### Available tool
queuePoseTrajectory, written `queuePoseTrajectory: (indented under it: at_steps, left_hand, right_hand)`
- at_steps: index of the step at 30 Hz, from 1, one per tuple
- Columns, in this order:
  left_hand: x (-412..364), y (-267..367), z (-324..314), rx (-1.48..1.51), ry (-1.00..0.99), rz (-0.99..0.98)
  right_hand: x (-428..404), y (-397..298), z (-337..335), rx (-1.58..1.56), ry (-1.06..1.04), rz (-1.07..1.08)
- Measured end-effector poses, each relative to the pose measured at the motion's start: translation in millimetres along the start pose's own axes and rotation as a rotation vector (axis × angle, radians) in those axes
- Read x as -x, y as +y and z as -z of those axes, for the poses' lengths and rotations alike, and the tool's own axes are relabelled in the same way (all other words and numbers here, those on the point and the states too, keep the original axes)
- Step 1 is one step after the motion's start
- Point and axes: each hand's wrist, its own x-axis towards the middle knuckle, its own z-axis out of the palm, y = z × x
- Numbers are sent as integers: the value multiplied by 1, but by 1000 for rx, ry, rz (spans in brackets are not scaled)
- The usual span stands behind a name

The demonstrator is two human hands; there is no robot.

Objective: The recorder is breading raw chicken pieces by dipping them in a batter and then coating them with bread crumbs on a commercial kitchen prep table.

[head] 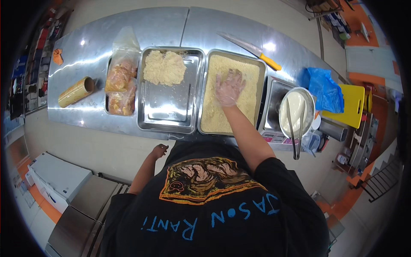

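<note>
My right hand (230, 88), in a clear plastic glove, lies palm down with spread fingers on pale breadcrumbs (215, 119). The crumbs fill a deep steel tray (200, 123). Whatever may lie under the palm is hidden. Bare and apart from the table, my left hand (159, 151) hangs beside my body, its fingers loosely bent and nothing seen in it. In the neighbouring steel tray (167, 107), crumb-coated pieces (164, 67) rest at the far end. Left of that tray, raw marinated meat in clear plastic bags (121, 82) sits in a narrower tray.
A knife with a yellow handle (270, 61) lies behind the crumb tray. At right, tongs (294, 135) lean in a bowl of white batter (297, 99) on a scale (273, 136). Beyond are a blue plastic bag (324, 91) and a yellow cutting board (351, 106). A film roll (75, 91) lies left.
</note>
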Motion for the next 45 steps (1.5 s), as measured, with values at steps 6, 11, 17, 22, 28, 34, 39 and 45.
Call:
queuePoseTrajectory:
  at_steps: [6, 11, 17, 22, 28, 34, 39, 45]
  left_hand:
    - [-15, 39, 17, -53, 12, -97]
    - [-27, 45, 26, 45, 32, -144]
    - [-37, 26, 25, -65, -34, -117]
    - [-55, -10, 32, -411, -65, -236]
    - [-47, 9, 33, -270, 65, -196]
    - [-62, -5, 29, -150, 60, -214]
    - [-41, -8, 24, -412, 75, -316]
    - [-51, -36, 30, -486, -56, -218]
  right_hand:
    - [6, 8, 12, -26, -41, -43]
    - [-7, 27, 22, -410, -47, -62]
    - [-31, 61, 49, -389, -569, -124]
    - [-64, 49, 78, -161, -962, -175]
    - [-59, 57, 88, -190, -770, 90]
    - [-52, 33, 157, -127, -638, 186]
    - [-54, 35, 157, -235, -422, 36]
    - [7, 41, 83, -443, -275, 178]
